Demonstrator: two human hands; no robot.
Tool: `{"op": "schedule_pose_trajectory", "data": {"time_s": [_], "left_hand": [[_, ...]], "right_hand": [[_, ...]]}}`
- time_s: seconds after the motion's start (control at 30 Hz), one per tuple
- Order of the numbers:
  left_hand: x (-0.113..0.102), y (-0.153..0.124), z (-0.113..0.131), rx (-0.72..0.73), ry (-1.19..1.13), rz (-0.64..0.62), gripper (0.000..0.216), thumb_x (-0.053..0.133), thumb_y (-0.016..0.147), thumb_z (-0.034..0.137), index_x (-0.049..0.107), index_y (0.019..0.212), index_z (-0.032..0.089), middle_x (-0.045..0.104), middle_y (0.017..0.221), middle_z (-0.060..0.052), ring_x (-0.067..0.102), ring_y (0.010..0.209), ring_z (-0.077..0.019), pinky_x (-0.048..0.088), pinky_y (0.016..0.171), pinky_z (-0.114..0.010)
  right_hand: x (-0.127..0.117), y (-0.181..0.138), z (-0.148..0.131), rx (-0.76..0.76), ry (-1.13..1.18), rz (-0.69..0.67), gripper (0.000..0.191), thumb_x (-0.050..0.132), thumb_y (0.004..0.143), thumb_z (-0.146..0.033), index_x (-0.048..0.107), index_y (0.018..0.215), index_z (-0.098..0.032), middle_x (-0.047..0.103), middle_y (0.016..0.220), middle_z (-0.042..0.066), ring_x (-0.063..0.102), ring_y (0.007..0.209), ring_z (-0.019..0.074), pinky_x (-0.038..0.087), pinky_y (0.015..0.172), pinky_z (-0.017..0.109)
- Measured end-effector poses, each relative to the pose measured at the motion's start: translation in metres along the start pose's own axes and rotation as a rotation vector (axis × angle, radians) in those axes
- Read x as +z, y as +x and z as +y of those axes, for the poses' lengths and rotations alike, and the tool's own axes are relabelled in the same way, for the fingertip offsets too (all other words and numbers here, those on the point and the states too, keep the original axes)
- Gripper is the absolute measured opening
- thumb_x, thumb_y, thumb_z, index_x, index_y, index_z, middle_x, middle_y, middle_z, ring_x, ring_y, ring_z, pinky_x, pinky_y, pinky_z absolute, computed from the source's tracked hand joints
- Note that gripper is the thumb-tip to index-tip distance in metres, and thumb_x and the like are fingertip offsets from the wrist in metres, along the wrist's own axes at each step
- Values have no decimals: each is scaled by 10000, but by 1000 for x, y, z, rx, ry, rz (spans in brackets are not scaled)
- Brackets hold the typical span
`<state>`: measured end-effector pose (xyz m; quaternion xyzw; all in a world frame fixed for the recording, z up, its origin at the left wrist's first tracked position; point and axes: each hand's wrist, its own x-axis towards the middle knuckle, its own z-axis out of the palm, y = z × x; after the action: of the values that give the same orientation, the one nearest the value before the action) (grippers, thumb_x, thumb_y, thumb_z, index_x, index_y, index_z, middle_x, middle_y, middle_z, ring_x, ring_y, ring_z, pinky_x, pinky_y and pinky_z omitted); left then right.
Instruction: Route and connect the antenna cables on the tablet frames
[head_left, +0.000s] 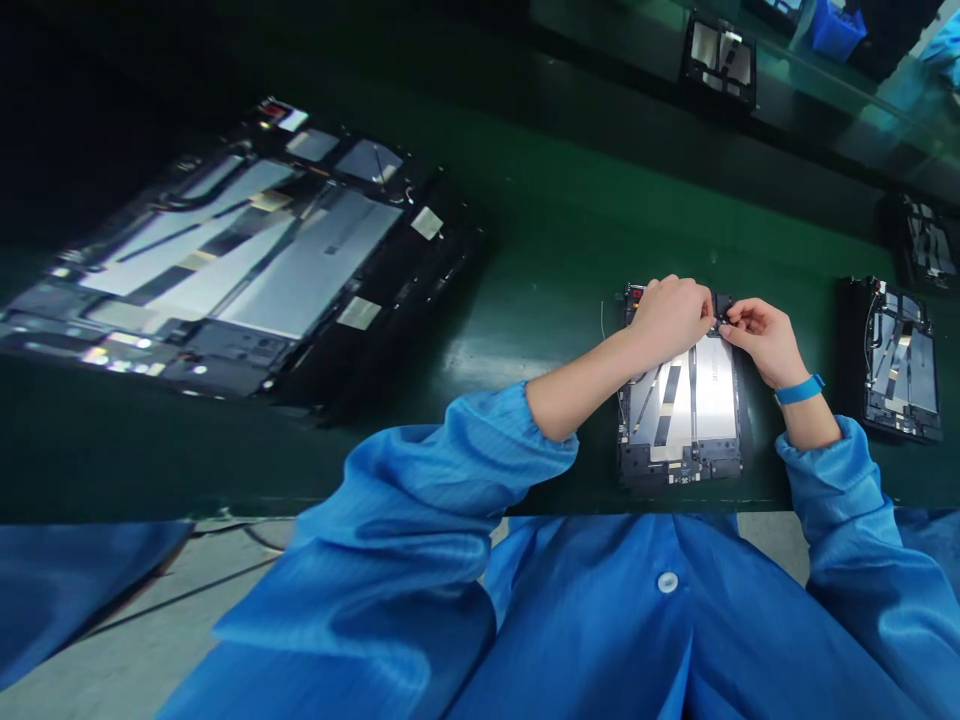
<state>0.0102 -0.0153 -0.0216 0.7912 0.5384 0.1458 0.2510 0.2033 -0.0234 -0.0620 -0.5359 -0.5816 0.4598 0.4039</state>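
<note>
Working at near edge of table (540, 250). Open tablet (684, 400) lying flat right at that edge, back cover off, silver plate showing. Left hand (670, 315) resting over tablet's far end, fingers curled, tips reaching far-right corner of tablet; can't tell if gripping anything. Right hand (763, 338) meeting it there, right fingers (739, 318) closing in a pinch on small dark part (723, 318), touching tablet's corner. Blue band (799, 389) sitting on right wrist. Other opened units lying around: big unit (225, 260) toward left edge, near unit (900, 360) just beside to the right, far unit (718, 58) sitting well apart twd far edge.
</note>
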Motion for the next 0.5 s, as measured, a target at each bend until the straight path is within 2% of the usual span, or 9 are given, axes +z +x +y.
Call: {"op": "schedule_pose_trajectory", "data": {"time_s": [0.17,0.5], "left_hand": [[0,1,-1,12,-16,7,222,595,923,192,812,965,166,797,1053,-143,679,1117,-353,487,974,-466],[0,1,-2,6,-30,-6,194,627,930,195,811,981,163,796,1073,-148,666,1156,-363,486,996,-480]], "right_hand": [[-1,-1,0,8,18,-13,378,912,604,-360,652,841,-219,621,791,-47,539,680,99,499,678,269],[1,-5,-6,-28,-76,11,283,802,646,-312,616,839,-220,601,798,-37,525,691,107,464,672,279]]}}
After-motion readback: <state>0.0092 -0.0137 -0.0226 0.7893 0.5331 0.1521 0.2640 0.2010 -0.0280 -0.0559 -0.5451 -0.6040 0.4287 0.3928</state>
